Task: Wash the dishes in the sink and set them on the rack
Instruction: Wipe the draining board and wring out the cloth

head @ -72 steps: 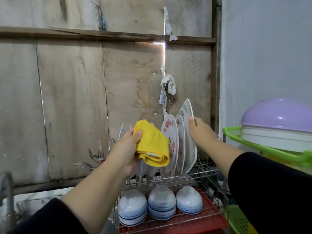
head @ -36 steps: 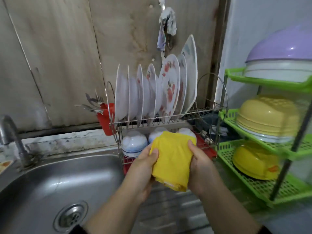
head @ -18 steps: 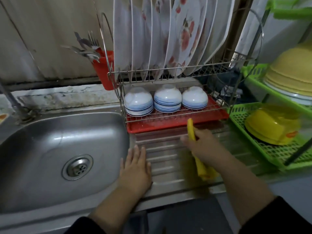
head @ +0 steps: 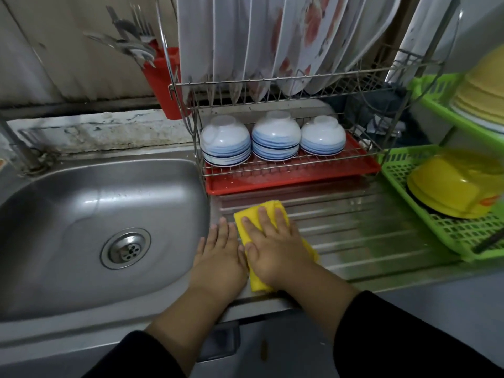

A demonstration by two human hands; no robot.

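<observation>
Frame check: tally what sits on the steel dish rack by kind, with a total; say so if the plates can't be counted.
Upturned blue-striped bowls, lower tier: 3
Red cutlery cup, left end: 1
Red drip tray, underneath: 1
Plates, upper tier: overlapping and cropped, cannot count
Total countable: 5

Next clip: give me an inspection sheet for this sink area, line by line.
Surface: ribbed steel drainboard, wet sheen.
Job's things: sink holds no dishes; plates upright on the rack; three bowls upside down below.
Clutter: red cutlery holder; green shelf with a yellow bowl.
Hands: right hand presses flat on yellow cloth; left hand flat beside it.
Cables: nothing seen.
Surroundings: worn wall panels.
</observation>
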